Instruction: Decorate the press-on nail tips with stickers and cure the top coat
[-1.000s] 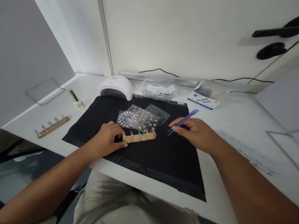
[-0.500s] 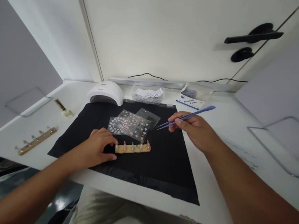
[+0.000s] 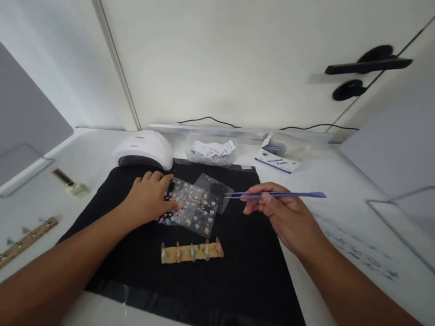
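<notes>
Left hand on the sticker sheets, right hand holding purple tweezers over the black mat.

The left hand (image 3: 149,197) lies flat, fingers spread and released, pressing the near-left corner of the sticker sheets (image 3: 194,206) on the black mat (image 3: 247,273). The right hand (image 3: 288,219) has its fingers clenched around the purple tweezers (image 3: 274,194), which lie level just right of the sheets, tips pointing at them, apart from them. Nearer the person than the sheets, a wooden strip of nail tips (image 3: 192,251) rests on the mat, untouched. Behind the sheets, on the counter (image 3: 348,190), stand a white nail lamp (image 3: 144,148) and a clear bag of pads (image 3: 211,151).
</notes>
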Demonstrator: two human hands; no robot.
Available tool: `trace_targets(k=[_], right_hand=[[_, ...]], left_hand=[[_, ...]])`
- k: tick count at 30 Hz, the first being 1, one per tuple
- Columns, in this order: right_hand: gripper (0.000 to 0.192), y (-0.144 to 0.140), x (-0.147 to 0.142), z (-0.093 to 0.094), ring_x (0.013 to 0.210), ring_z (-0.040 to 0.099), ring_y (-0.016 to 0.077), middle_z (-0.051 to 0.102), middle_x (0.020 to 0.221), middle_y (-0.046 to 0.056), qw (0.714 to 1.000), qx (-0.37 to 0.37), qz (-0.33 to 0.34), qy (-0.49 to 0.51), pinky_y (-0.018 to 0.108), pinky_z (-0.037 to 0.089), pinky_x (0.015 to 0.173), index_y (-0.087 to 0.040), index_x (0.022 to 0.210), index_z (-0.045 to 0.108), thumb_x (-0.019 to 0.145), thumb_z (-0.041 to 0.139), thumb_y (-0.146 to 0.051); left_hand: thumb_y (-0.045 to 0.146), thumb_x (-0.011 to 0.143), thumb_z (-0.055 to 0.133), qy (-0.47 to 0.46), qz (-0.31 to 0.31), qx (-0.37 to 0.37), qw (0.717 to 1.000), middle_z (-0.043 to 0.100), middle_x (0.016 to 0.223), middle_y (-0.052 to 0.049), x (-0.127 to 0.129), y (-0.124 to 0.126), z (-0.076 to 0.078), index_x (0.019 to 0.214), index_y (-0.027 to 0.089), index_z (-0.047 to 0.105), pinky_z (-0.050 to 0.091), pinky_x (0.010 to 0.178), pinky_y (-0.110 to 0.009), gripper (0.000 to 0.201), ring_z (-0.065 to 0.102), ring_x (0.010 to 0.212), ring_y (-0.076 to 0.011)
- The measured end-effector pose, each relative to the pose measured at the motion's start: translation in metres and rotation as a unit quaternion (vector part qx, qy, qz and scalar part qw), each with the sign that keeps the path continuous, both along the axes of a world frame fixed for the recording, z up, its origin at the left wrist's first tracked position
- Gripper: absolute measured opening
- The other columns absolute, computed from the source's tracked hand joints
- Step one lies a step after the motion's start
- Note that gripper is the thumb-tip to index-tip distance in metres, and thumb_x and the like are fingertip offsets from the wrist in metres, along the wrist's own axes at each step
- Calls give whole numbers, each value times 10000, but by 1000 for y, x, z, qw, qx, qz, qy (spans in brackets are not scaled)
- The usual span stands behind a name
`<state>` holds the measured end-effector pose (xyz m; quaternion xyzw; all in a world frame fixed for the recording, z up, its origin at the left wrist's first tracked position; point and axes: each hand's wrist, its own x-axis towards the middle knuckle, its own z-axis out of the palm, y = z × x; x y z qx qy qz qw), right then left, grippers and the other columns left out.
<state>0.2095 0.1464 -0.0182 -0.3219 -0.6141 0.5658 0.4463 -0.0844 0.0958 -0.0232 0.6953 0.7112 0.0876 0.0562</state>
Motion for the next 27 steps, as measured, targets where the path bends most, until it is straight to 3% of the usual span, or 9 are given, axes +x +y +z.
trace_targets(k=[6,13,21,24,27], right_hand=[[286,0,-3,-5,666,687,173,727,743,29,1000,-2,-5,-19,306,558,655,-232,890,732,790,737,-500],[295,0,-4,-3,669,689,194,730,736,37,999,10,-13,-34,340,566,660,-231,887,729,781,742,-506],[319,-2,-7,0,659,692,196,739,756,36,999,20,-26,-25,354,576,661,-232,879,719,760,755,-525],[299,-1,-7,-1,656,693,183,732,738,24,999,19,-23,-17,331,572,652,-233,875,718,762,763,-506],[290,0,-7,-2,651,694,179,734,743,23,1000,16,-18,-14,328,572,650,-226,880,716,772,759,-492]], left_hand=[[460,812,668,-5,-13,-9,1000,602,1303,-126,1,-1,-8,1443,236,447,412,975,-533,705,491,1212,-377],[301,792,703,-82,-36,16,996,607,1224,-108,-9,0,-10,1430,207,432,440,973,-489,700,531,1153,-304],[165,837,640,-119,-80,31,989,635,1168,-86,-19,3,-11,1379,175,496,436,1024,-372,561,563,1118,-227],[244,885,606,-101,-68,32,992,621,1215,-110,-18,1,-10,1405,157,475,435,1014,-396,543,550,1139,-251],[434,858,640,-64,-48,27,996,602,1275,-145,-9,-4,-9,1421,163,465,416,969,-532,648,507,1170,-360]])
